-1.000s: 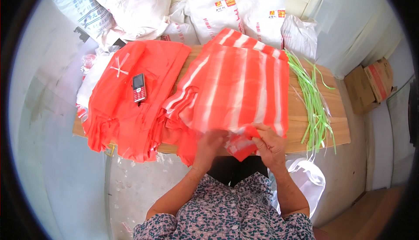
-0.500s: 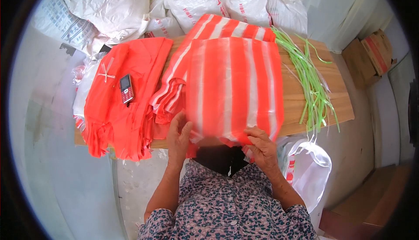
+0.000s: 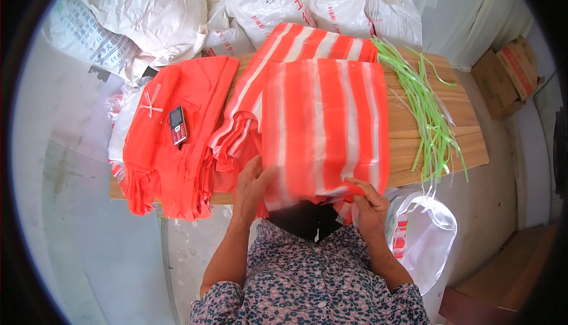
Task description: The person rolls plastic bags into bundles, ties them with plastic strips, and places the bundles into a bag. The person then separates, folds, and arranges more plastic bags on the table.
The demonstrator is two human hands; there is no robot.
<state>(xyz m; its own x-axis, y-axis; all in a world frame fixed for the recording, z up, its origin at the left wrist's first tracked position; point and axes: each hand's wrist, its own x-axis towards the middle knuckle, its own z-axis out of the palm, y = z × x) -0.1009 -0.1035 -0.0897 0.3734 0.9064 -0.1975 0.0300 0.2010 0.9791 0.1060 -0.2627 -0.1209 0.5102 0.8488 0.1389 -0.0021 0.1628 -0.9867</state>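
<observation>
Red-and-white striped plastic bags (image 3: 316,124) lie stacked flat in front of me, the near ends hanging over the table edge. My right hand (image 3: 371,205) pinches the near right edge of the top one between thumb and fingers, lifting it slightly. Beside the stack's near left corner is my left hand (image 3: 251,190), thumb apart from the fingers and slightly blurred; it does not seem to grip anything. More striped bags (image 3: 278,50) lie underneath, folded and fanned out toward the left.
On the left lies a stack of plain red plastic bags (image 3: 198,88) with a mobile phone (image 3: 177,125) on top. Green plastic strips (image 3: 429,118) drape over the wooden table's (image 3: 467,136) right side. White sacks (image 3: 266,5) stand behind; a white bag (image 3: 426,236) hangs at the near right.
My right hand has raised the near right edge of the top striped bag a little. My left hand has turned slightly at the left corner. The whole view has shifted a bit.
</observation>
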